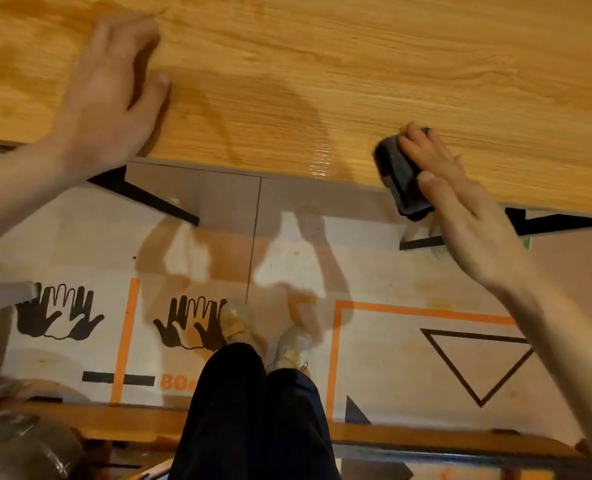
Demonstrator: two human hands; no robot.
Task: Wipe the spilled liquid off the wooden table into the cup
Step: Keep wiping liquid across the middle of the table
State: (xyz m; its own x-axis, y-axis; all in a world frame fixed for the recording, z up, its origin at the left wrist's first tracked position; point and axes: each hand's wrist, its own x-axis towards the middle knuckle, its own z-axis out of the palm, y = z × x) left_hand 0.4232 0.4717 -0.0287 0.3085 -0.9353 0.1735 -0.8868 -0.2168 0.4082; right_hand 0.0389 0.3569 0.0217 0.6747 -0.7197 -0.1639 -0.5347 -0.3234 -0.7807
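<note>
The wooden surface fills the upper part of the view, its near edge running across the middle of the frame. A thin wet film lies on it between the two hands, showing as darker curved streaks and a shiny patch close to the near edge. Below the edge lies the floor, covered with a printed sheet bearing black hand outlines, orange lines and a black triangle. The person's dark trousers and pale shoes stand on it at bottom centre. A rounded object wrapped in shiny film sits at the bottom left corner.

The left hand lies palm down on the surface at the left, fingers fairly straight and slightly spread, holding nothing. The right hand presses on a dark cloth-covered wiper block with straight fingers laid over its top and the thumb along its near side. The block sits at the near edge of the surface, its lower end overhanging the edge. Just under that end, mostly hidden by the right hand, a pale translucent rim shows, which seems to be the cup, held below the edge of the surface.
</note>
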